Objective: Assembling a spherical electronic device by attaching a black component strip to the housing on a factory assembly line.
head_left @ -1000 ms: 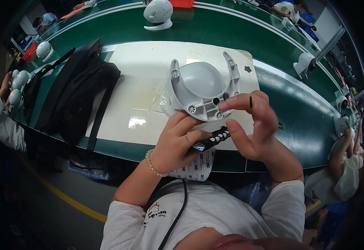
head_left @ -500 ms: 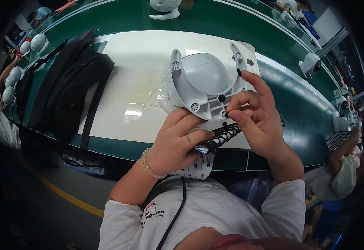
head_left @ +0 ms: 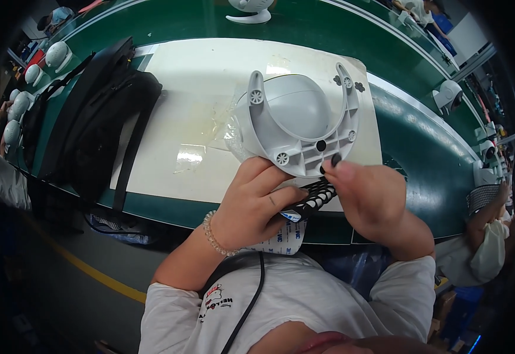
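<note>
Nearest the person, the left hand is curled shut around a black perforated strip of small round pads, which pokes out toward 2 o'clock from between thumb and fingers. A beaded bracelet circles that wrist. At 3 o'clock from it, the right hand is closed in a pinch, its fingertips pressing a small black pad against the lower rim of a grey plastic base. That base, a dome set in a U-shaped bracket with round screw posts, lies just beyond both hands at 12 o'clock, on a white mat spread over the green workbench. Clear plastic wrap is crumpled at the base's 9 o'clock edge. Farther toward 9 o'clock, a black backpack lies across the mat's left edge. At 12 o'clock, on the far side of the bench, stands a white rounded unit; similar white units line the bench toward 2 o'clock.
</note>
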Demonstrator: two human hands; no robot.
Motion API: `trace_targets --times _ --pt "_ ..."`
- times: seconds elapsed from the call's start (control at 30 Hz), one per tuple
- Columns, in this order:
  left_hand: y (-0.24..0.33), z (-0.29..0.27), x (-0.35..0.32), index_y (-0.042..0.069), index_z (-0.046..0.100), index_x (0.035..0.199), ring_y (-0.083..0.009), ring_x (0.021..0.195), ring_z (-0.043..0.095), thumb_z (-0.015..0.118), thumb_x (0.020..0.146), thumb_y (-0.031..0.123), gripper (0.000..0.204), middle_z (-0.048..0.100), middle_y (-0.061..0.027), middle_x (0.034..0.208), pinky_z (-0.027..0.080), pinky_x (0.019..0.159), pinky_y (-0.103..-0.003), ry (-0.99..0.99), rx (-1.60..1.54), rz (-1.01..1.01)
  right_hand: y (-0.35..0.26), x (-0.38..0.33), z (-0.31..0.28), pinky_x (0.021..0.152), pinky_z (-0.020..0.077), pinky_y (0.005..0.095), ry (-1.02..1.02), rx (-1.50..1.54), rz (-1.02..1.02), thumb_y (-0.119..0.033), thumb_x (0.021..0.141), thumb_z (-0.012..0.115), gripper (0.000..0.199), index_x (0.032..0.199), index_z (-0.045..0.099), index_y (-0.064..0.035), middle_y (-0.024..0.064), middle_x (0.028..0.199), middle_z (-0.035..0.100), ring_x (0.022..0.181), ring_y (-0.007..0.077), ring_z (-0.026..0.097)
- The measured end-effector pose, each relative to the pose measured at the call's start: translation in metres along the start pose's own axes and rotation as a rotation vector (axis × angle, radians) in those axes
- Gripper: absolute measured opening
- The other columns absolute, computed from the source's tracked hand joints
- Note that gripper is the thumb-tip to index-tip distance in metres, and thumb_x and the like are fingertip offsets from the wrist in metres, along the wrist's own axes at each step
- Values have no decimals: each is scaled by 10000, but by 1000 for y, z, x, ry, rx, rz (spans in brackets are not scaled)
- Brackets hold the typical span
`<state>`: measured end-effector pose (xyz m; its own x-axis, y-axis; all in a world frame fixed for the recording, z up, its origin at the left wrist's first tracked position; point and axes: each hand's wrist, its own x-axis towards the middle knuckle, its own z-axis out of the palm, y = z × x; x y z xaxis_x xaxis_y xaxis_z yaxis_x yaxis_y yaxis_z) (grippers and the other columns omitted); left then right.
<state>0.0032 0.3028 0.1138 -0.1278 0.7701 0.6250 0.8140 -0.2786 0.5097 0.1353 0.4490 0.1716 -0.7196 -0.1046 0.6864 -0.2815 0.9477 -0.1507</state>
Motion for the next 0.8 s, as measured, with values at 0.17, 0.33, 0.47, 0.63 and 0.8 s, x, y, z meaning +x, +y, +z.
trace_targets --times 0.17,0.33,0.47,0.63,0.8 --pt "3 -1 2 101 609 874 -279 899 469 620 458 22 424 549 -68 969 371 782 -358 -36 9 -28 -11 -4 -13 424 425 239 -182 -80 33 -17 633 640 475 1094 566 -101 122 975 620 574 136 588" --pt "0 3 3 106 621 857 -288 917 468 599 448 -7 425 561 -68 964 380 793 -358 14 56 -4 24 -9 -5 543 403 228 107 304 404 -56 730 667 262 977 584 -76 75 1014 520 593 99 480" --pt "1 3 2 110 625 857 -292 916 467 589 445 -17 433 565 -67 956 387 790 -356 9 60 -9 41 -8 2 847 358 286 157 460 518 -120 770 649 134 880 588 -72 76 1054 447 992 173 439" --pt "3 1 2 112 625 858 -294 916 467 582 445 -23 437 567 -63 931 389 780 -352 4 64 -31 37 -8 1 906 319 297 102 440 564 -142 803 613 108 879 585 -71 86 1088 441 1043 199 425" --pt "1 4 2 110 625 857 -290 912 469 577 448 -23 433 570 -57 906 386 779 -352 18 56 -12 35 -8 3 887 334 329 94 285 495 -158 802 608 118 877 593 -68 95 1109 472 1037 230 454"
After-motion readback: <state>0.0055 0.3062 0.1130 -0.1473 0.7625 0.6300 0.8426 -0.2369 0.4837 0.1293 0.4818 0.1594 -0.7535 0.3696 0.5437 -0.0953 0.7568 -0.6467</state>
